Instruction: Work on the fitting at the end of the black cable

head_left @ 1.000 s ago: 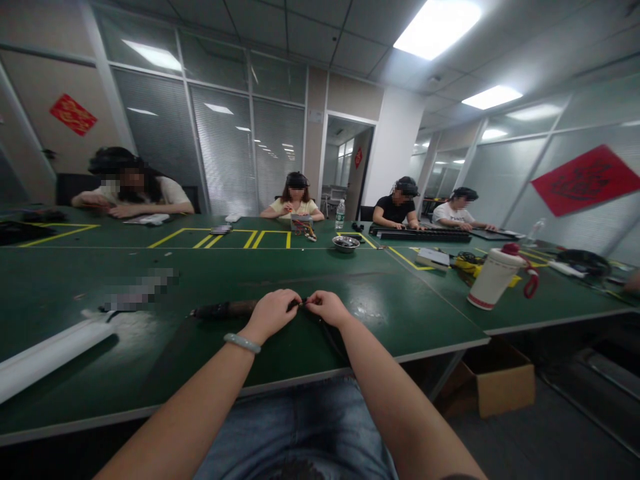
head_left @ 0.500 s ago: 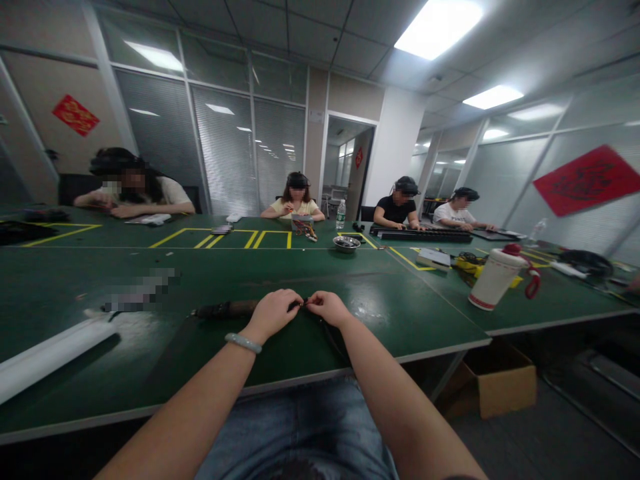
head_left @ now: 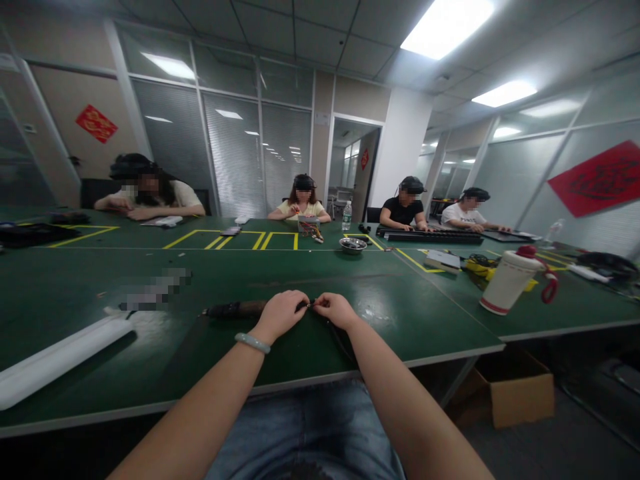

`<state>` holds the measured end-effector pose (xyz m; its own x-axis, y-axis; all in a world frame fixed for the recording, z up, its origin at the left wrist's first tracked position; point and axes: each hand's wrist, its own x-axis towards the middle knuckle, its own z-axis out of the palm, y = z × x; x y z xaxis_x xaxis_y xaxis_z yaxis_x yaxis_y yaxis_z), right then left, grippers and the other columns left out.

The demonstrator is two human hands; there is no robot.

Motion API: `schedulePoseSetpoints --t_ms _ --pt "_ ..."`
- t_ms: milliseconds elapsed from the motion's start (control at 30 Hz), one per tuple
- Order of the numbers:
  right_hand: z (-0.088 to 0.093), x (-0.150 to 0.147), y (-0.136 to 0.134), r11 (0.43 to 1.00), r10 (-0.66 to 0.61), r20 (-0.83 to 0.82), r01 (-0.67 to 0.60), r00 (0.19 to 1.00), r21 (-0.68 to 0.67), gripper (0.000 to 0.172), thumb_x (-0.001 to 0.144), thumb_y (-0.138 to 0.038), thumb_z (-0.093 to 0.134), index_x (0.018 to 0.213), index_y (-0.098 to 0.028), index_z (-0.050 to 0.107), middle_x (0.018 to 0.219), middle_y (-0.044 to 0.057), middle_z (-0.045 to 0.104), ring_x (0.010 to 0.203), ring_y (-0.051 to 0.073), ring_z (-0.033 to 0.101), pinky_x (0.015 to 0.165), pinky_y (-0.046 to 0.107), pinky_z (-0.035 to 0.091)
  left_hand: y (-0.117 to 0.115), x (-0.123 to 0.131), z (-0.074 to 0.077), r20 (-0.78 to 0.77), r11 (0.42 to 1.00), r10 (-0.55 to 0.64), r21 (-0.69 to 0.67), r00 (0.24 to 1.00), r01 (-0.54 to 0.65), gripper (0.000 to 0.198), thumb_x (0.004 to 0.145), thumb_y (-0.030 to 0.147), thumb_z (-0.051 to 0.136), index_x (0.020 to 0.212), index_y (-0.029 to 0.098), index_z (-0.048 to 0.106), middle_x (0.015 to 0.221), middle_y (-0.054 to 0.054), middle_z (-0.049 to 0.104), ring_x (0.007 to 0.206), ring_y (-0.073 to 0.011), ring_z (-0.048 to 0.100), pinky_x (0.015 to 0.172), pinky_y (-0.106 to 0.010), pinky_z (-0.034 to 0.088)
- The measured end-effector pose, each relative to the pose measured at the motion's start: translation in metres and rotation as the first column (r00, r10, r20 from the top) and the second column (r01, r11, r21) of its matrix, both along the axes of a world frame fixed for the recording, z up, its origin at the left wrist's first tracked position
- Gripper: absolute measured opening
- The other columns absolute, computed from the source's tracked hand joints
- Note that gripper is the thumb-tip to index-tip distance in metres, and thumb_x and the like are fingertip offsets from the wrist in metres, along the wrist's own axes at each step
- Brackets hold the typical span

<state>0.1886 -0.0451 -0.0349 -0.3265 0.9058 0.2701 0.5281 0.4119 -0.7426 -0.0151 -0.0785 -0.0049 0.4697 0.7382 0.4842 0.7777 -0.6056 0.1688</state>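
Both hands met over the green table point(head_left: 150, 373), near its front edge. The left hand point(head_left: 284, 312), a pale bangle point(head_left: 253, 343) on its wrist, was closed around the near end of a dark tool point(head_left: 235, 309) that lay flat on the table and pointed away to the left. The right hand point(head_left: 336, 309) pinched a thin dark wire point(head_left: 336, 337) at its fingertips, which all but touched those of the left hand; the wire trailed back toward the table's front edge. What exactly sat between the fingertips was too small to tell.

Against the pictures from a second and half a second earlier, the hands had not shifted on the tool or on the wire: same clasp, same pinch, same spot on the table. Only the view had swung a little, so that everything sat slightly further right. By that I judged the fine work at the fingertips to be in progress, not finished.

On the table to the left of the hands lay a long white strip point(head_left: 60, 360). To the right stood a white jug point(head_left: 510, 283) with a red lid, and further back a small metal bowl point(head_left: 353, 245). Four other people sat at the table's far side, busy with their own things.
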Motion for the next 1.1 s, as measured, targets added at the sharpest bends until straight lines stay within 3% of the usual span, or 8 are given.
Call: schedulePoseSetpoints --t_ms 600,867,1100 --pt "-0.0042 -0.0016 0.0035 1.0 0.007 -0.032 -0.007 0.999 -0.008 0.015 0.076 -0.026 0.067 0.086 -0.016 0.069 0.073 0.0 0.065 0.062 0.01 0.056 0.057 0.02 0.042 -0.0001 -0.0009 0.0005 0.01 1.0 0.011 -0.015 1.0 -0.011 0.016 0.089 0.03 0.053 0.097 0.024 0.066 0.1 -0.003 0.067 0.092 -0.0195 0.06 0.084 -0.033 0.044" --pt "-0.0009 -0.0015 0.0016 1.0 0.011 0.01 -0.012 1.0 0.022 0.013 0.078 -0.026 0.066 0.086 -0.017 0.069 0.075 0.0 0.066 0.063 0.01 0.056 0.058 0.021 0.042 0.0008 -0.0006 -0.0014 0.014 0.999 0.027 -0.021 1.0 -0.027 0.019 0.088 0.031 0.054 0.104 0.024 0.064 0.103 -0.004 0.067 0.095 -0.02 0.059 0.086 -0.033 0.043" --pt "0.0022 0.0001 -0.0005 0.995 -0.002 0.06 -0.004 0.998 0.097 0.013 0.079 -0.027 0.066 0.088 -0.019 0.072 0.079 0.001 0.067 0.067 0.012 0.057 0.061 0.022 0.043 0.0 0.0002 0.0005 0.007 0.999 0.015 -0.031 1.0 -0.015 0.016 0.088 0.031 0.053 0.096 0.023 0.065 0.1 -0.004 0.067 0.093 -0.0197 0.06 0.085 -0.033 0.044"
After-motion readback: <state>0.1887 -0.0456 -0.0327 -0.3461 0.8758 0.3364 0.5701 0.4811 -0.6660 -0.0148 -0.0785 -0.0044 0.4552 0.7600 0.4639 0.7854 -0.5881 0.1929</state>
